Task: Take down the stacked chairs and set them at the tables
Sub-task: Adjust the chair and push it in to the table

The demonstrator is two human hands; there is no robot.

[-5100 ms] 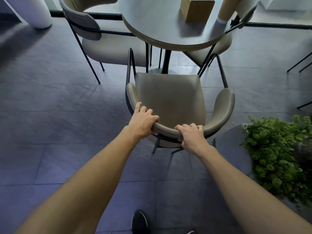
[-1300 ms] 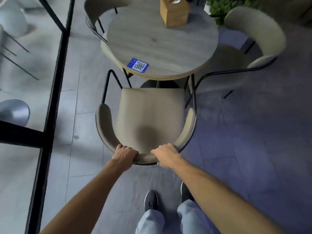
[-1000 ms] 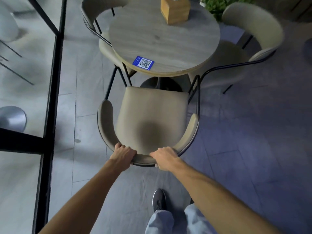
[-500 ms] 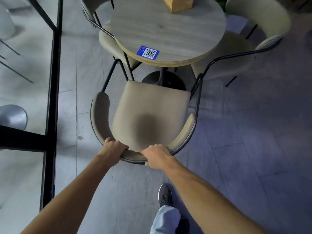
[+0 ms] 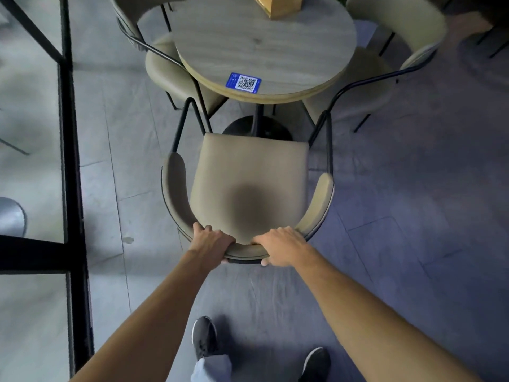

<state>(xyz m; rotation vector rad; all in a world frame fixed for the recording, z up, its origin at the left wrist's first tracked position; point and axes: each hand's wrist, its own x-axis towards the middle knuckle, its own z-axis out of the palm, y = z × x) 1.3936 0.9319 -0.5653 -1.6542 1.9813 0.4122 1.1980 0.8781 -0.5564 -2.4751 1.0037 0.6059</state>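
Observation:
A beige padded chair (image 5: pixel 248 177) with a curved backrest and black metal legs faces a round wooden table (image 5: pixel 275 48), its seat front just short of the table's edge. My left hand (image 5: pixel 210 244) grips the top of the backrest at its left. My right hand (image 5: pixel 281 245) grips the same backrest a little to the right, fingers curled over the rim. Whether the chair's legs touch the floor is hidden.
Two more beige chairs stand at the table, one at the far left (image 5: pixel 165 59) and one at the far right (image 5: pixel 385 53). A wooden box (image 5: pixel 278 5) and a blue QR sticker (image 5: pixel 243 82) are on the tabletop. A black-framed glass partition (image 5: pixel 68 133) runs along the left. My feet (image 5: pixel 203 337) are on grey tiles.
Since five seconds ago I have come to a different table with a chair. Over the last second the chair has shifted slightly right, squaring up to the table; both hands keep their grip.

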